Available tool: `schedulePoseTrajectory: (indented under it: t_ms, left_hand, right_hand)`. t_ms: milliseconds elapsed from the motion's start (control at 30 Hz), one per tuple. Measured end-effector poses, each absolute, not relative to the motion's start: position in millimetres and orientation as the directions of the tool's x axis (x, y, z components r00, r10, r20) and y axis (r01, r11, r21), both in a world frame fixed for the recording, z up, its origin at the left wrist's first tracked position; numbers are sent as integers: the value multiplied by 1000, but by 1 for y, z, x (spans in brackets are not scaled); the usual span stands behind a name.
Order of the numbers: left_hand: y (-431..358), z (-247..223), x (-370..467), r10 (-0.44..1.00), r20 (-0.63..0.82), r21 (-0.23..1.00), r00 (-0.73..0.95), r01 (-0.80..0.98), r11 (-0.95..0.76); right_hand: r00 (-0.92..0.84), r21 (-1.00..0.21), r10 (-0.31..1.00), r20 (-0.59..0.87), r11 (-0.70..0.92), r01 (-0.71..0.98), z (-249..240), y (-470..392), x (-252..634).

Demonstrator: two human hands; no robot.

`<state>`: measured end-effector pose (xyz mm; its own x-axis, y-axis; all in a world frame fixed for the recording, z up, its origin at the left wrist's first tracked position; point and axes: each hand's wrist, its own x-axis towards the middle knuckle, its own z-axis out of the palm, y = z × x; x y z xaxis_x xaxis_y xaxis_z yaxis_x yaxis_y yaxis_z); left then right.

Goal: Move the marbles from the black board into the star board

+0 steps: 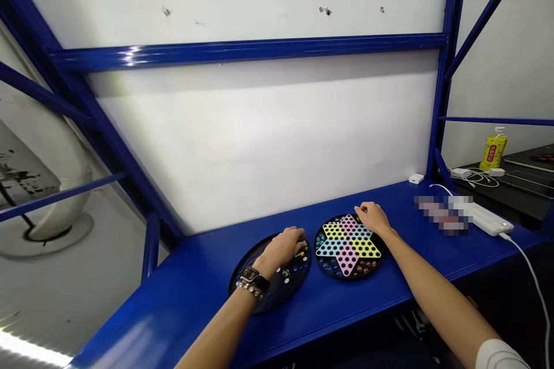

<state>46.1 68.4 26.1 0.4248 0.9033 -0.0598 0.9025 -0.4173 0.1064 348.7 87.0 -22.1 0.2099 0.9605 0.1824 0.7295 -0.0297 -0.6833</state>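
Observation:
My left hand (283, 252), with a watch and a beaded bracelet at the wrist, reaches over a round black tray (277, 298) with holes. Its fingers are curled together and point down at the tray's far right side; what they hold, if anything, is hidden. Several marbles (286, 272), some green, blue and white, lie in that tray. To its right is a round Chinese checkers board (347, 262) with a pink, yellow and blue star. Coloured marbles (366, 267) fill its rim pockets. My right hand (373, 217) is closed at the board's far right edge, its fingertips pinched around something too small to name.
The blue metal table (208, 294) backs onto a white wall with a blue frame (259, 51). At right lie a white power strip (487, 219) with a cable, a blurred-out item (441, 213) and a white charger (416, 179). A yellow bottle (493, 149) stands on a dark table beyond.

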Motion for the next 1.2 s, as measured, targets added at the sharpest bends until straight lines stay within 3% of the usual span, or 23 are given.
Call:
schedulePoseTrajectory:
  t_ms: [233, 333, 500, 667, 800, 1033, 1200]
  left_hand:
    - [75, 34, 34, 872, -124, 181, 474, 875, -450]
    - [76, 47, 46, 858, -32, 230, 513, 839, -493]
    - [67, 53, 130, 743, 167, 343, 648, 669, -660]
    - [61, 31, 213, 651, 131, 308, 748, 594, -744]
    - [64, 22, 218, 633, 130, 357, 763, 560, -748]
    - [71, 43, 124, 758, 272, 473, 593, 603, -642]
    - [69, 43, 16, 912, 230, 482, 340, 774, -410]
  right_hand:
    - [224, -721, 958, 180, -27, 693, -23, 86, 347]
    - [246, -753, 951, 186, -23, 658, -24, 87, 347]
    - [341, -829, 916, 213, -15, 559, -22, 95, 357]
    - [446, -875, 862, 241, -6, 484, -15, 105, 376]
    - [477, -891, 843, 250, 6, 455, -12, 107, 383]
    - [437, -892, 867, 239, 18, 452, -14, 101, 376]
    - [303, -835, 911, 278, 73, 546, -12, 92, 367]
